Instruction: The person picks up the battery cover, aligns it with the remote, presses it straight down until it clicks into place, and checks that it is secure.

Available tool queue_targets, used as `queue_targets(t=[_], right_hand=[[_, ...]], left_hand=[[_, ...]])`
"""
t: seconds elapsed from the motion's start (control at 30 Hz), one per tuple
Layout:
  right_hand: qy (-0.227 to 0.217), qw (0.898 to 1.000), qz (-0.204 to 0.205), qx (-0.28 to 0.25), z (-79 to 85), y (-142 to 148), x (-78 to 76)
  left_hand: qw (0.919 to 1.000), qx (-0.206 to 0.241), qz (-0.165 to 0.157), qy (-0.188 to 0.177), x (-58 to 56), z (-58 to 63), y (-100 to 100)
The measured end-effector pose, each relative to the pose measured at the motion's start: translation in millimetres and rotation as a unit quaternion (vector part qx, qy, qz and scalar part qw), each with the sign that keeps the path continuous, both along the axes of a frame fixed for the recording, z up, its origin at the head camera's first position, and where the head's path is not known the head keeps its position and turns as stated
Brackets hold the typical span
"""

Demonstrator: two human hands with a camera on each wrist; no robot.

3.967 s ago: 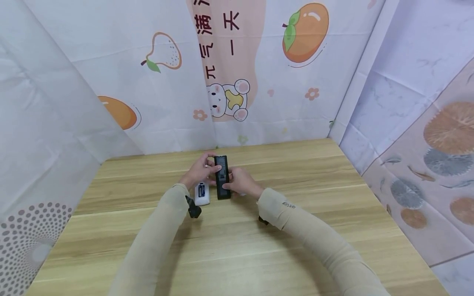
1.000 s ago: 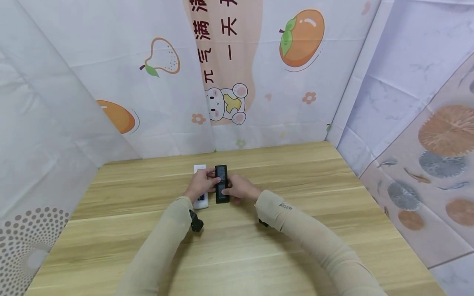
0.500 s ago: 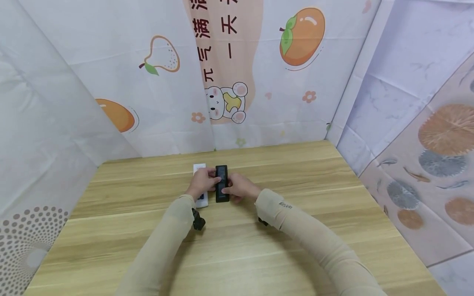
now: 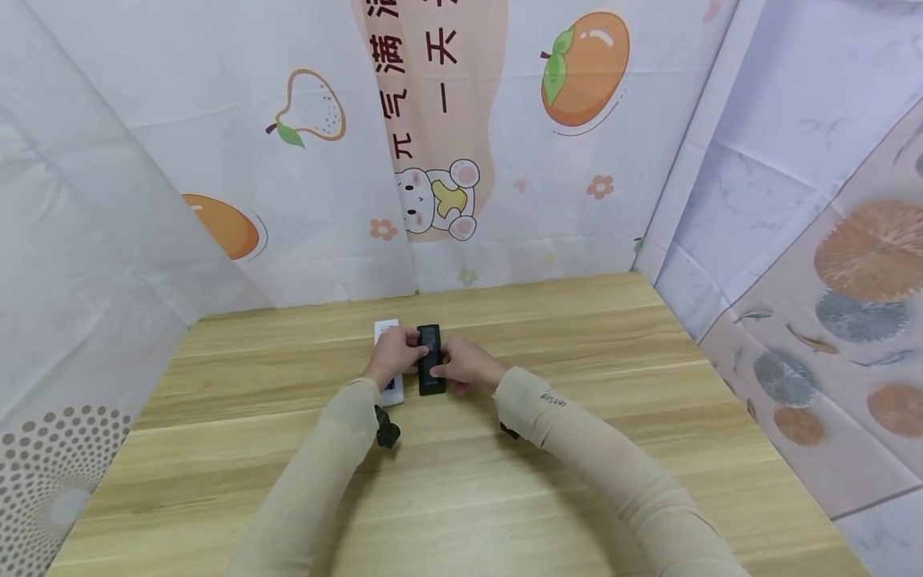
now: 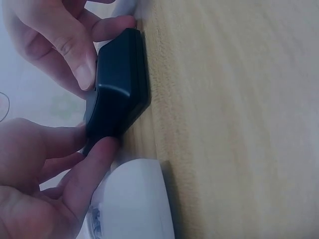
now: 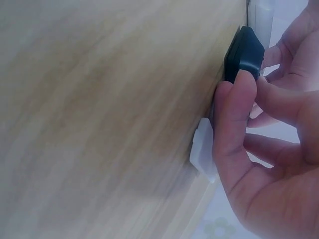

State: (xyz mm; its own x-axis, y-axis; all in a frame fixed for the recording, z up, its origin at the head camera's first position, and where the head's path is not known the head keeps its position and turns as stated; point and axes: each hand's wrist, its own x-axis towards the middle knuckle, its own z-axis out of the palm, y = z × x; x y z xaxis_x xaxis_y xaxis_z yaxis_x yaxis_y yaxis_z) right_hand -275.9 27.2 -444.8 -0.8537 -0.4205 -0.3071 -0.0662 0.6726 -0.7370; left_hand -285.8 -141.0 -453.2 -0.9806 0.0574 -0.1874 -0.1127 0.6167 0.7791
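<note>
Toward the far side of the table (image 4: 461, 481), I log the black handset (image 4: 431, 361) lower in the head view than four seconds ago, and looking shorter there. The left hand (image 4: 392, 353) has come down with it; the battery bay of the white remote (image 5: 137, 204), plain to me then, is now mostly covered by that hand, while the remote's top end shows beyond it. Both hands pinch the handset, left on one side, right hand (image 4: 467, 362) on the other, fingers narrow. Left wrist view gives me the handset's end edge-on; it appears to rest on the wood, though blur leaves this uncertain. Right wrist view alone shows a small white piece (image 6: 203, 149) beside the right hand.
</note>
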Motion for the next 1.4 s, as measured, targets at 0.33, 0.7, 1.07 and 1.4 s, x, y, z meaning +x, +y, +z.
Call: queue_targets(t=[0.33,0.7,1.07,1.4], right_hand=[[0.001,1.0,-0.002,-0.003,-1.5,0,-0.7],[-0.005,1.0,-0.011,-0.006,-1.7,-1,0.7],[0.009,1.0,-0.007,-0.015,-1.4,1,2.2],[0.024,0.998,-0.011,-0.051,3.6,20,-3.2]], left_hand=[[1.0,-0.009,-0.003,0.0,0.1,0.7,0],[0.9996,-0.02,-0.013,0.013,-0.2,-0.8,-1],[0.9977,-0.062,-0.015,0.022,-0.6,2.0,0],[0.9915,-0.093,-0.052,0.075,0.9,21.4,-4]])
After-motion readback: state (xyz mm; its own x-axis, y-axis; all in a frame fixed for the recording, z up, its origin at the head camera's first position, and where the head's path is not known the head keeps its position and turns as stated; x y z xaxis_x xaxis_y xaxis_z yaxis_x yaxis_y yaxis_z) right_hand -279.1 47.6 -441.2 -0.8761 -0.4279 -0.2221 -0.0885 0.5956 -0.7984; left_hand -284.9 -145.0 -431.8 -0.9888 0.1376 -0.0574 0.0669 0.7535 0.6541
